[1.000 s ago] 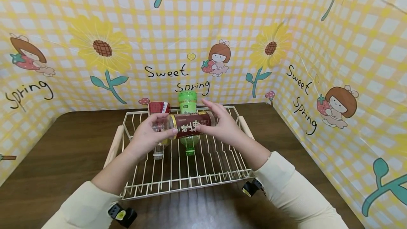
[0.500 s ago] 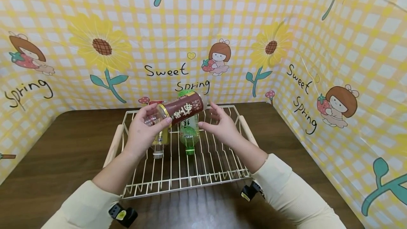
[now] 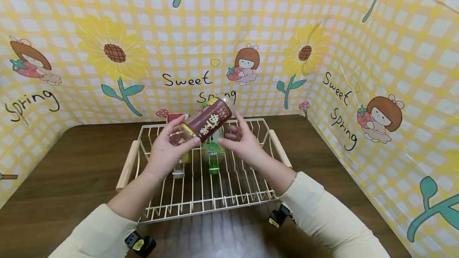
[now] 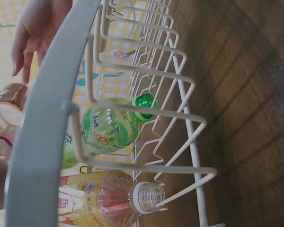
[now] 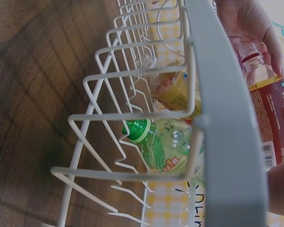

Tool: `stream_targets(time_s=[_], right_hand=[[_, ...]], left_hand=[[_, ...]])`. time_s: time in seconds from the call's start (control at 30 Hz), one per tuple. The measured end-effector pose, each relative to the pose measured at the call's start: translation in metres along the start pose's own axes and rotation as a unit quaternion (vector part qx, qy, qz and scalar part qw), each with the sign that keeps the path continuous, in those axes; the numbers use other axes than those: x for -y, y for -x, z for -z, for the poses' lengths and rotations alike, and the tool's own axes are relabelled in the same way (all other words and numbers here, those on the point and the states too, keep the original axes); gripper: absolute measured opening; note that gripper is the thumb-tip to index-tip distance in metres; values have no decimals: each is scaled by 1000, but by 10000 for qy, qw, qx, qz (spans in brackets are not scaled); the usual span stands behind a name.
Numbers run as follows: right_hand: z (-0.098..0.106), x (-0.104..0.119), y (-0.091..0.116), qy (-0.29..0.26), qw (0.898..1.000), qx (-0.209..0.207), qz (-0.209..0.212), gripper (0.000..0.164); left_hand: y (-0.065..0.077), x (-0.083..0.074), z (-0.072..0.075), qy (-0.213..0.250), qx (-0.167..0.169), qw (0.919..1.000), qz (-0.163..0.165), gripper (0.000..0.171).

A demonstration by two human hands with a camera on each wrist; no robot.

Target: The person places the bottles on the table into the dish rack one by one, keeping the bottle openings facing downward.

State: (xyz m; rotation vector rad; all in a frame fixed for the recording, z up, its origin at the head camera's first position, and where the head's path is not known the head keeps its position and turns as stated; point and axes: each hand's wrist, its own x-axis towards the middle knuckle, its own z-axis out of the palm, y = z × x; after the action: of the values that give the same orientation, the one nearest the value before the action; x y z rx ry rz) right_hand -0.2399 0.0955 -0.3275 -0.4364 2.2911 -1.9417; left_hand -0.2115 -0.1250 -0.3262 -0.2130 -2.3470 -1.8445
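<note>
My left hand (image 3: 166, 148) grips a clear plastic bottle with a maroon label (image 3: 208, 122) near its neck end. The bottle is tilted over the rack, base up to the right. Its uncapped, threaded neck (image 5: 250, 53) shows in the right wrist view. Close by the base, my right hand (image 3: 245, 142) is spread with fingers apart from it, as the left wrist view also shows. Below the held bottle, a green-tinted bottle (image 3: 212, 153) and a yellow-labelled clear bottle (image 4: 85, 194) stand upside down in the cream wire rack (image 3: 215, 207).
Wooden handles flank the rack, one on the left (image 3: 128, 166) and one on the right (image 3: 281, 148). The rack stands on a dark brown wooden table (image 3: 82, 162). Behind rises a yellow checked cloth (image 3: 172, 43) printed with sunflowers.
The maroon-labelled bottle has turned from nearly level to tilted, its base rising to the right. My right hand has let go of the bottle while my left keeps hold.
</note>
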Motion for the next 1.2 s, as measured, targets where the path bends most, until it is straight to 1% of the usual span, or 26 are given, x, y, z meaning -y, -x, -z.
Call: stream_targets(time_s=[0.13,0.2,0.37,0.53,0.67,0.87,1.0,1.2], right_hand=[[-5,1,-1,-296,9995,-6,97,105],[-7,1,-2,-445,9989,-40,128,107],[-13,2,-4,-632,9979,-129,95,111],[-18,2,-4,-623,9977,-252,52,110],[-21,3,-3,-704,9969,-352,56,110],[-25,4,-3,-998,9940,-450,59,111],[-27,4,-5,-1232,9912,-484,31,111],[-28,6,-5,-1357,9894,-509,38,112]], left_hand=[[3,1,-3,-167,246,9996,23,76],[4,1,-5,-226,317,9992,-6,77],[6,1,-11,-334,366,9988,-47,74],[8,4,-15,-249,450,9986,-75,74],[9,6,-17,-285,447,9985,-121,75],[9,7,-20,-433,485,9973,-342,74],[9,8,-23,-586,412,9963,-474,74],[13,5,-25,-742,267,9956,-510,75]])
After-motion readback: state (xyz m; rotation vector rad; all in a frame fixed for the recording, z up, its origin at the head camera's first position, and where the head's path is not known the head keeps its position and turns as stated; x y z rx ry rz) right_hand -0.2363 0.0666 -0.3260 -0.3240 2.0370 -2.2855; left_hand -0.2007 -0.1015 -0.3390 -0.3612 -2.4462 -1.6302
